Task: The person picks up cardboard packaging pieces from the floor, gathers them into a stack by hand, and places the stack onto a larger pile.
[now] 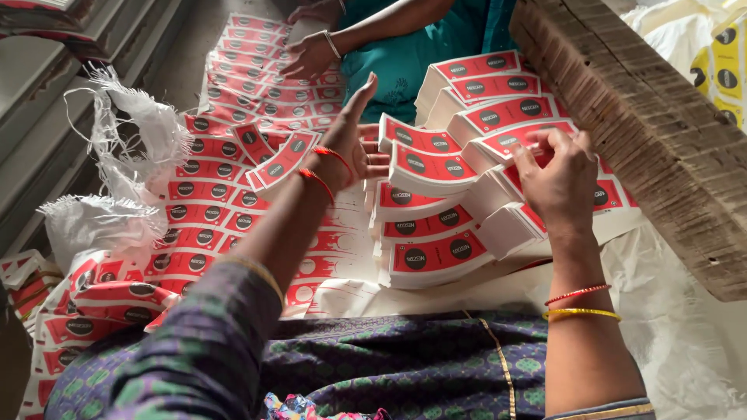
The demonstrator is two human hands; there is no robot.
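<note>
Several stacks of red-and-white curved paper blanks [433, 173] lie fanned out in front of me on a white sheet. My left hand [352, 148] reaches forward with fingers spread and upright, palm against the edge of a middle stack. My right hand [559, 177] rests on the stacks at the right, its fingertips pinching the top blanks of one stack [520, 140].
A printed sheet of uncut red blanks [233, 140] covers the floor at the left, with a frayed white woven sack [124, 155] beside it. Another person in teal presses a hand [310, 56] on that sheet. A thick stack of brown board [646, 124] slants at the right.
</note>
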